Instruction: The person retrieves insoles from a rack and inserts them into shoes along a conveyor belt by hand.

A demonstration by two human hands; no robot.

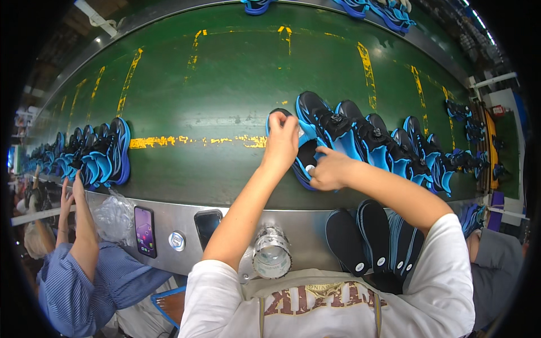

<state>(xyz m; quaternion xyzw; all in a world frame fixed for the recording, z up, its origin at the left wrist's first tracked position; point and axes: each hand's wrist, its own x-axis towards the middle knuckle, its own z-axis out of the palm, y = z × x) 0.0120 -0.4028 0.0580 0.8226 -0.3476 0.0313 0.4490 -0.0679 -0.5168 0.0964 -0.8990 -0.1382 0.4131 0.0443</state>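
Black-and-blue shoe (303, 177) on the green counter (197, 121), directly ahead of the wearer, opening facing them. Left hand (282, 146): thumb and fingers closed on the shoe's front part; exact grip hidden by the knuckles. Right hand (332, 170): index finger extended at the shoe's opening, the others curled near a white disc inside; whether they pinch anything, cannot tell. Surroundings: a row of similar shoes (316, 112) stands close on the right, crowding that side; another group of shoes (120, 149) is well apart to the left. On the steel ledge nearer the body: black insoles (345, 239) below the right forearm, tape roll (272, 259), lit phone (145, 231), small round disc (177, 241), crumpled clear plastic (115, 217). Obscured: left forearm covers part of a dark phone (208, 224); right upper arm and sleeve overlap the insoles. Shoes on the far side (256, 7) are cut by the upper edge. At left, a co-worker's hands (77, 183) reach the shoe group, contact indistinct; the farthest shoes blur together near the rim.
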